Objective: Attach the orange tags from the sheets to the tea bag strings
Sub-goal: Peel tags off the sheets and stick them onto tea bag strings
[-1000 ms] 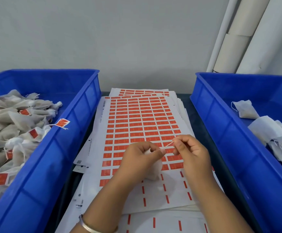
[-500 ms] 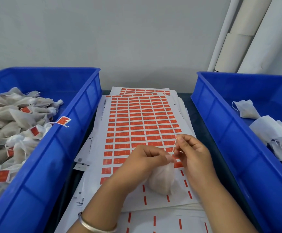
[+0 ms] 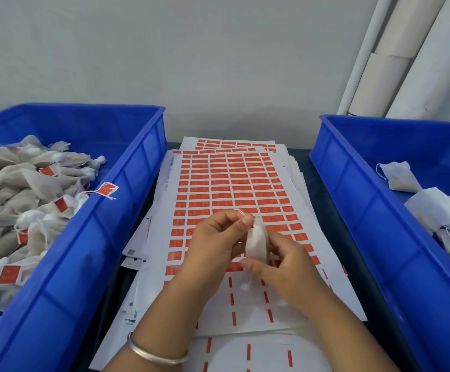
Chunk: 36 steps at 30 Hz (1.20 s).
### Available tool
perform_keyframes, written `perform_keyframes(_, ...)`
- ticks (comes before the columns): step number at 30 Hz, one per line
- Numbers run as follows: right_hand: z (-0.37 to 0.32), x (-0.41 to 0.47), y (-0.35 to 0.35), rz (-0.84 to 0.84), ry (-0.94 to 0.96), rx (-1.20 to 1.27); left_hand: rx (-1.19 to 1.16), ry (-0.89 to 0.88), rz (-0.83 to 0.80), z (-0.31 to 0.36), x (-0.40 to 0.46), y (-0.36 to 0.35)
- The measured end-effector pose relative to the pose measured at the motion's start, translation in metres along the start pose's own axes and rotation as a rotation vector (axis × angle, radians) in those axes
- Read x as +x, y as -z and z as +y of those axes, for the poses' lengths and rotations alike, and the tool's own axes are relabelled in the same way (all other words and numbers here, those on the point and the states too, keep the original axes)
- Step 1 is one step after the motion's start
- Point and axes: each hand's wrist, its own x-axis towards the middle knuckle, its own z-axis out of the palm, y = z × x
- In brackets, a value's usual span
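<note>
Head view: tea bag point(image 3: 256, 244) hanging upright betw. both hands, above tag sheet point(image 3: 234, 189). Left hand point(image 3: 216, 242) fingers pinching string point(image 3: 241, 212) at top; right hand point(image 3: 285, 267) fingers curling round bag body. Orange tags lying just beyond, nearer left hand w/ string.

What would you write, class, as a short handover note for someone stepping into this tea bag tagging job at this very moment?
Left hand: pinches the string at its fingertips.
Right hand: holds the white tea bag from below; no tag on its string that I can see.
Both hands are over the top tag sheet, whose near rows are already peeled.
Left bin: tea bags with orange tags, apparently finished.
Right bin: white tea bags with no tags visible, waiting.
Left to do: peel a tag, fix it on this string, drop the bag left, repeat.
</note>
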Motion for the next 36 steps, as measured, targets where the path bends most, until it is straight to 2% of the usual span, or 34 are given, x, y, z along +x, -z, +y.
perform_keyframes(2,0.001,0.000,-0.001,0.015,-0.021,-0.055,0.015,-0.015,0.018,-0.001,0.001,0.000)
perform_keyframes(5,0.001,0.002,0.006,0.017,-0.083,-0.001,0.053,-0.027,0.072,-0.001,0.002,-0.001)
perform_keyframes(11,0.002,0.002,0.012,-0.017,-0.200,0.350,-0.084,0.095,0.302,0.003,0.009,0.004)
perform_keyframes(14,0.002,0.005,0.019,0.012,-0.223,0.638,-0.108,0.140,0.337,0.003,0.012,0.005)
perform_keyframes(17,0.002,0.007,0.026,0.037,-0.230,0.884,0.004,0.137,0.335,-0.001,0.012,0.002)
perform_keyframes(20,0.005,0.008,0.031,0.077,-0.251,0.998,0.215,0.043,0.255,-0.006,0.007,-0.001)
perform_keyframes(24,0.006,0.008,0.033,0.124,-0.263,0.922,0.396,-0.106,-0.006,-0.008,-0.003,-0.007)
perform_keyframes(27,0.009,0.010,0.030,0.184,-0.242,0.797,0.491,-0.172,-0.112,-0.008,-0.006,-0.009)
perform_keyframes(31,0.008,0.008,0.021,0.234,-0.201,0.352,0.520,-0.273,-0.149,-0.008,-0.004,-0.007)
perform_keyframes(33,0.007,0.006,0.019,0.153,-0.160,0.191,0.511,-0.287,-0.139,-0.008,-0.003,-0.005)
perform_keyframes(36,0.006,0.003,0.018,-0.015,-0.114,0.147,0.518,-0.271,-0.099,-0.008,-0.002,-0.005)
